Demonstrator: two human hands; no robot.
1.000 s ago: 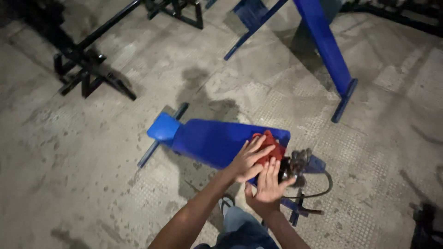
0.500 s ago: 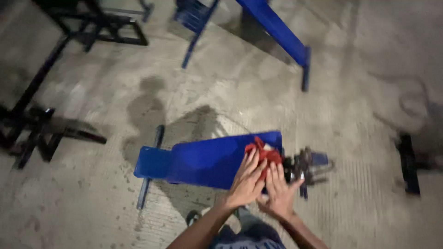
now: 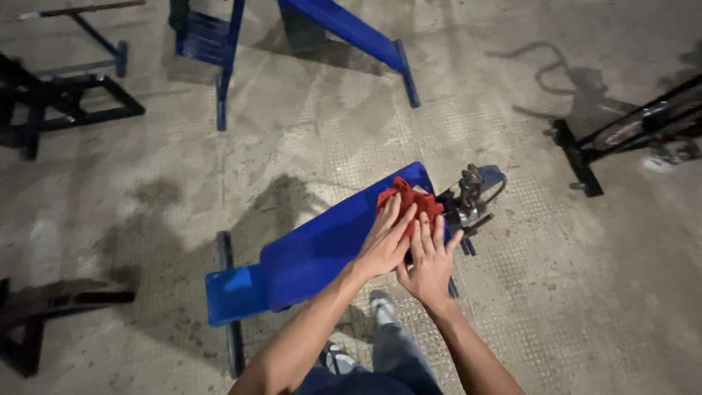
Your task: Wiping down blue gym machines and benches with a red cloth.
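Pressing flat on a red rag (image 3: 407, 199), both hands lie open with fingers spread, side by side at the near-right end of a blue board (image 3: 329, 241). The left hand (image 3: 385, 241) covers the rag's lower left part, its fingertips reaching onto the cloth. The right hand (image 3: 430, 262) sits just beside it, thumb out to the right, fingers pointing up onto the rag's lower right edge; neither hand grips anything that can be seen. Below the arms, grey trousers and a shoe (image 3: 380, 306) show on the concrete floor (image 3: 548, 292).

The rag lies bunched at the board's far right corner, touching the board. The board slopes from that corner down to the lower left, where it ends in a small blue block (image 3: 232, 294) over a dark crossbar (image 3: 228, 307).

Just right of the rag, a metal fitting (image 3: 468, 201) sticks out from the board's end, with what may be a hose or cable looping behind it; the detail is too dark to tell.

Farther off, blue frames (image 3: 344, 29) stand at the top, black frames (image 3: 58, 95) at the upper left, and another black stand (image 3: 621, 132) at the right.
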